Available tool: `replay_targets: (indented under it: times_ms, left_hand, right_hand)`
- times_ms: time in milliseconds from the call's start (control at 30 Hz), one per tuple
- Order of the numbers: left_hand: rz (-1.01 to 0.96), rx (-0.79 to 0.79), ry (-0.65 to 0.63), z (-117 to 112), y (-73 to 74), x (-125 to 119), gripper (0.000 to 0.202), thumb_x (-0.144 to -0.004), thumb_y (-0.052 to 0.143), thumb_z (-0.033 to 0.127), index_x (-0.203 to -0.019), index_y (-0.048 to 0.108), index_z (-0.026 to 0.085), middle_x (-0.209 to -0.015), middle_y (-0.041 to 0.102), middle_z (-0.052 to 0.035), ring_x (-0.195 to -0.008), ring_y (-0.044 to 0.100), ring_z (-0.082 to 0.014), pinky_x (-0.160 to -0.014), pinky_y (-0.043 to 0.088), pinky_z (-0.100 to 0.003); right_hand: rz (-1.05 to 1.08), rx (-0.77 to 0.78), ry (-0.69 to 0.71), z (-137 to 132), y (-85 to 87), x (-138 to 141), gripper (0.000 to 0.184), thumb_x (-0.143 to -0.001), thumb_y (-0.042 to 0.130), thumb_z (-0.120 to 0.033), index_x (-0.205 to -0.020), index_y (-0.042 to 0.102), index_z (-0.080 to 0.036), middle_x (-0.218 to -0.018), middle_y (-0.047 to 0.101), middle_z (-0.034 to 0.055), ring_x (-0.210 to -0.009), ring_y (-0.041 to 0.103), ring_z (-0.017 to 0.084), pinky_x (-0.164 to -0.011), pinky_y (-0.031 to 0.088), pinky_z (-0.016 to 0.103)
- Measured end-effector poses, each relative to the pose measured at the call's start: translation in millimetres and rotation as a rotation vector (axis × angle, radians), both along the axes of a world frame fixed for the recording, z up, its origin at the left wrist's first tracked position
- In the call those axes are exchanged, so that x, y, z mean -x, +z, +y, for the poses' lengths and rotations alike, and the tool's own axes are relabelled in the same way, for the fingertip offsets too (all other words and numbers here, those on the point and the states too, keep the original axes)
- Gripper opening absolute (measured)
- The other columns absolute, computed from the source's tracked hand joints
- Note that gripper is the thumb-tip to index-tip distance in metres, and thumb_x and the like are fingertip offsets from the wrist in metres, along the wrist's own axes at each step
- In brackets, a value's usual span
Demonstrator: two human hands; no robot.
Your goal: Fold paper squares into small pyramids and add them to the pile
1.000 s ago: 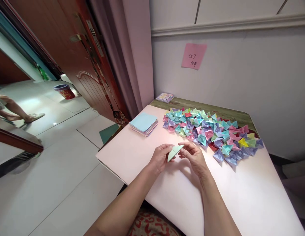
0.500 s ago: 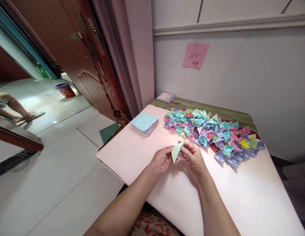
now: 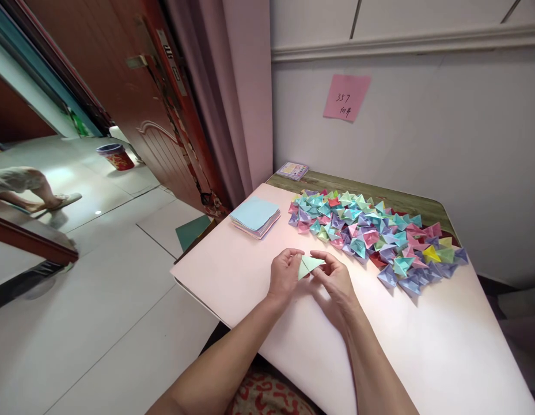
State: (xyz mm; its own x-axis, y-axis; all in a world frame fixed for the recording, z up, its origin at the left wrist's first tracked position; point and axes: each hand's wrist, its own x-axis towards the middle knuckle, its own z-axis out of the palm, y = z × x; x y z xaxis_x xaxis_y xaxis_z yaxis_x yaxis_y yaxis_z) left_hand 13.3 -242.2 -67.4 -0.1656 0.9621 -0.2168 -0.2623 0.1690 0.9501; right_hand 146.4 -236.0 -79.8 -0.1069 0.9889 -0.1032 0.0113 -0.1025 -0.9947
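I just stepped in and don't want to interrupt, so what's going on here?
Someone is handling a piece of folded pale green paper above a pale tabletop. The left hand grips one end, while the fingers of the right hand are at its pointed end. Beyond the hands, to the right, lies a spread of many colorful folded paper pieces. To the left sits a stack of paper squares, light blue on top.
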Motion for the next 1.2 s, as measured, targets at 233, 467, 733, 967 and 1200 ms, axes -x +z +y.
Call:
replay_targets:
  times_ms: [233,467,733,967,1200]
  left_hand:
    - [-0.121,0.045,0.065,2.7,7.2,-0.9,0.021,-0.072,0.068,0.034,-0.084,0.064,0.017,-0.069,0.063,-0.0014,-0.061,0.060,-0.0153,-0.056,0.049,-0.027]
    - [-0.241,0.009,0.171,-1.6,8.2,-9.7,0.028,-0.069,0.070,0.033,-0.089,0.062,0.016,-0.076,0.064,-0.0018,-0.066,0.060,-0.0123,-0.064,0.047,-0.025]
    - [-0.428,0.029,0.142,-2.6,10.4,-16.6,0.031,-0.065,0.076,0.030,-0.089,0.062,0.014,-0.083,0.067,-0.0046,-0.076,0.063,-0.0146,-0.072,0.048,-0.026]
    - [-0.438,0.113,0.155,-5.0,2.9,-13.4,0.028,-0.065,0.075,0.026,-0.088,0.062,0.015,-0.080,0.066,-0.0030,-0.074,0.062,-0.0141,-0.069,0.049,-0.026]
    - [-0.351,0.088,0.096,-7.7,9.9,-7.6,0.026,-0.064,0.075,0.032,-0.080,0.068,0.014,-0.073,0.065,-0.0023,-0.066,0.059,-0.0126,-0.062,0.047,-0.025]
  right_hand:
    - [-0.219,-0.294,-0.200,2.0,-8.5,6.0,0.056,-0.073,0.063,-0.028,-0.127,0.055,-0.022,-0.113,0.065,0.0100,-0.074,0.067,0.019,-0.072,0.055,0.036]
    - [0.018,-0.268,-0.180,-3.5,-12.5,23.0,0.060,-0.076,0.065,-0.029,-0.133,0.049,-0.026,-0.132,0.054,0.0104,-0.106,0.061,0.022,-0.090,0.053,0.038]
    - [-0.105,-0.281,-0.285,-1.1,-18.8,21.7,0.069,-0.072,0.066,-0.027,-0.137,0.043,-0.024,-0.135,0.049,0.0127,-0.104,0.061,0.023,-0.087,0.054,0.037]
    - [-0.422,-0.660,-0.282,-5.1,-11.0,20.6,0.052,-0.077,0.053,-0.017,-0.128,0.054,-0.025,-0.125,0.057,0.0095,-0.115,0.054,0.025,-0.094,0.049,0.043]
    - [-0.677,-0.840,-0.291,-2.7,-12.8,7.6,0.032,-0.074,0.056,-0.012,-0.095,0.073,-0.030,-0.129,0.057,0.0032,-0.119,0.052,0.028,-0.101,0.040,0.048]
